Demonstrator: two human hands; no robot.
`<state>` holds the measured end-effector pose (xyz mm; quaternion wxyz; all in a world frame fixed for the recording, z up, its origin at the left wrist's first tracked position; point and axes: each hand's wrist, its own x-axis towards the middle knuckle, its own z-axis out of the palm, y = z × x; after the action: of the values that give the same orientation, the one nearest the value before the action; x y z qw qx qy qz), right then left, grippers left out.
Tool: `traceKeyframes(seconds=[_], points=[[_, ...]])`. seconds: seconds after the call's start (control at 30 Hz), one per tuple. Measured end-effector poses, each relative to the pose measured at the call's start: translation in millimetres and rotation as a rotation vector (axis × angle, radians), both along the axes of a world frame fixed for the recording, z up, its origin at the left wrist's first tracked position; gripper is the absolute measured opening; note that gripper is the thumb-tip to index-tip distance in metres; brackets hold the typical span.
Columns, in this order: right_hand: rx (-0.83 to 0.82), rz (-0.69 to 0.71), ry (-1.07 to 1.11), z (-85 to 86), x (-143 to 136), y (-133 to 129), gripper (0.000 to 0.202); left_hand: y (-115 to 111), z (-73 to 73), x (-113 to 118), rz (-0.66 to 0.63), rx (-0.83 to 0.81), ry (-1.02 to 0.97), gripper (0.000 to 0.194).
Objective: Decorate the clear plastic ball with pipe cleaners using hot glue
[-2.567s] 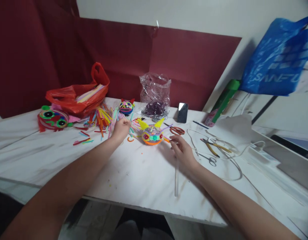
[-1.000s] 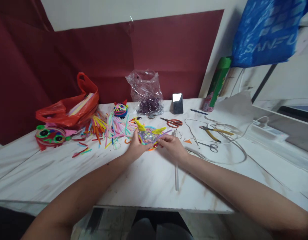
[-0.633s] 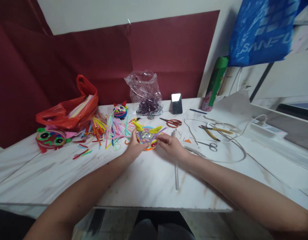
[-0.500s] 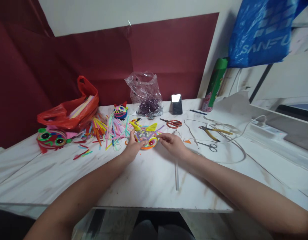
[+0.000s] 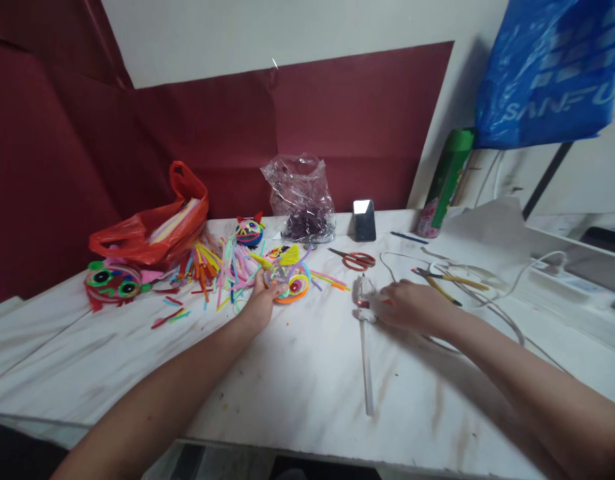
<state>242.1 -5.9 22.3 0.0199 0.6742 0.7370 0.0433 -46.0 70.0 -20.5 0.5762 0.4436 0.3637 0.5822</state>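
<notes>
My left hand [image 5: 260,303] is closed on the edge of a colourful pipe-cleaner animal face [image 5: 287,283], which has yellow ears, a round pink-and-yellow eye and an orange rim. It rests at the tabletop. My right hand [image 5: 412,305], blurred, is at the right side of a white glue gun [image 5: 366,293]; its fingers are curled, and whether they grip the handle is hidden. The gun lies on the table with a small red light showing and a long clear glue stick [image 5: 368,373] sticking out towards me.
Loose pipe cleaners [image 5: 227,267] lie left, beside a red plastic bag [image 5: 147,233] and two finished animal faces [image 5: 114,283]. Orange-handled scissors [image 5: 357,259], a phone [image 5: 364,223] and a clear bag [image 5: 307,213] stand or lie behind. Pliers [image 5: 442,283], cables and a power strip [image 5: 572,283] are right.
My right hand has left the pipe-cleaner face and moved right to the glue gun. My left hand still holds the face. The view has shifted slightly.
</notes>
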Motion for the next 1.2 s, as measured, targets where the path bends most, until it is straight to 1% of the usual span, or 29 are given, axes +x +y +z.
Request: traceKeyframes(seconds=[0.07, 0.17, 0.3, 0.37, 0.43, 0.5, 0.57, 0.63, 0.67, 0.77, 0.9, 1.03, 1.13, 1.2], points=[[-0.087, 0.004, -0.012, -6.9, -1, 0, 0.023, 0, -1.2, 1, -0.011, -0.017, -0.025, 0.085], [-0.114, 0.01, -0.002, -14.6, 0, 1, 0.022, 0, -2.9, 2, -0.027, -0.02, -0.024, 0.086], [-0.01, 0.064, 0.001, -19.2, 0, 2, 0.021, 3, -6.3, 1, 0.003, -0.028, 0.02, 0.087], [0.051, 0.095, -0.005, -18.4, -1, 1, 0.018, 4, -7.9, 0, 0.018, -0.025, 0.044, 0.087], [0.133, 0.12, 0.054, -16.0, -4, 0, 0.014, 6, -9.0, -1, 0.032, -0.023, 0.053, 0.088], [0.224, 0.133, 0.247, -13.7, -8, -4, 0.013, 5, -9.5, -1, 0.053, -0.034, 0.064, 0.091], [0.264, 0.139, 0.524, -13.1, -16, -9, 0.017, 3, -9.7, 0, 0.054, -0.043, 0.08, 0.093], [0.219, 0.136, 0.777, -14.7, -25, -16, 0.024, 0, -10.0, 2, 0.013, -0.025, 0.068, 0.093], [0.189, 0.135, 0.869, -16.1, -30, -20, 0.026, -2, -10.2, 3, -0.015, -0.017, 0.056, 0.094], [0.134, 0.158, 1.028, -20.0, -45, -31, 0.028, -7, -11.8, 7, -0.072, -0.024, 0.049, 0.101], [0.116, 0.204, 1.075, -21.0, -53, -36, 0.024, -9, -14.4, 8, -0.082, -0.025, 0.078, 0.102], [0.106, 0.183, 1.064, -19.7, -52, -35, 0.025, -7, -14.6, 8, -0.099, -0.021, 0.075, 0.102], [0.119, 0.196, 1.059, -19.0, -50, -35, 0.025, -7, -13.4, 9, -0.084, -0.023, 0.067, 0.104], [0.121, 0.18, 1.047, -18.5, -49, -34, 0.026, -7, -12.5, 9, -0.075, -0.028, 0.062, 0.104]])
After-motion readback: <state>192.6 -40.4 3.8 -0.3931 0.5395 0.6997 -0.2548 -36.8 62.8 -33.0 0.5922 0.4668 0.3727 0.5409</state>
